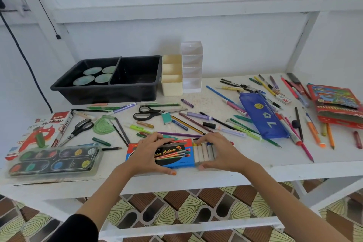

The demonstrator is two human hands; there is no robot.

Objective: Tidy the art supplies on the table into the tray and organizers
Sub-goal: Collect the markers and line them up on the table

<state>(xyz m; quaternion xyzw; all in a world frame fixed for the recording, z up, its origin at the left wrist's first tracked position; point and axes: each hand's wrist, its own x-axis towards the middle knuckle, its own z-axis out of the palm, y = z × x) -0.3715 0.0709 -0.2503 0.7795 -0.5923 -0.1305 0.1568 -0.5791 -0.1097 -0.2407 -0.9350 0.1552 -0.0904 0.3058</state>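
Table: white, cluttered all over.
Tray: black, 2 compartments, back edge, left of centre.
Cream organizer, white organizer: just beside the tray's right wall.
Water colour box: front edge, centre; tubes exposed at its right end.
Left hand: curled round the box.
Right hand: curled round the tubes.

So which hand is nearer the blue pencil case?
Right. The right hand grips the paint tubes, just below-left of the blue pencil case; the left hand holds the water colour box, farther left.
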